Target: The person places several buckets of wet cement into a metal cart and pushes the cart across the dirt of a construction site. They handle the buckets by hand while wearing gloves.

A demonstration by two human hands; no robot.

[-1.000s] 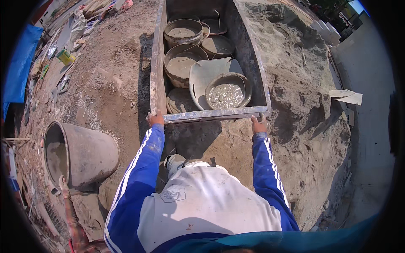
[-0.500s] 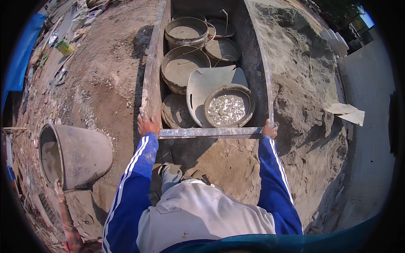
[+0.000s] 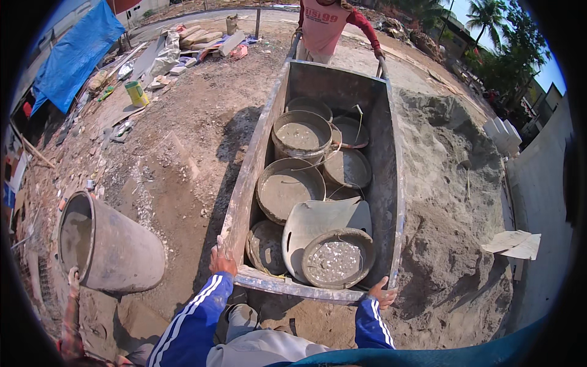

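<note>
My left hand (image 3: 222, 258) is closed round the near left corner of a long metal cart (image 3: 293, 290). At the near right corner, my right hand (image 3: 382, 294) grips the same rim, fingers over the edge. Inside the cart stand several mud-caked buckets (image 3: 290, 189) holding grey mortar. Closest to me, a tub (image 3: 340, 258) of wet, shiny mix rests on a pale curved plastic panel (image 3: 327, 214) with a slot in it. Wire bucket handles stick up among the farther buckets.
Another person (image 3: 329, 27) holds the cart's far handles. To the left, a third person's hand (image 3: 74, 279) touches the rim of a large tilted barrel (image 3: 128, 244). A sand heap (image 3: 437, 202) lies along the cart's right side, with a wall (image 3: 541, 189) beyond. Rubble covers the left ground.
My view has tipped upward, so the cart sits lower and slightly turned in the picture. Its far end and the person there now show. Both my hands stay on the near corners.
</note>
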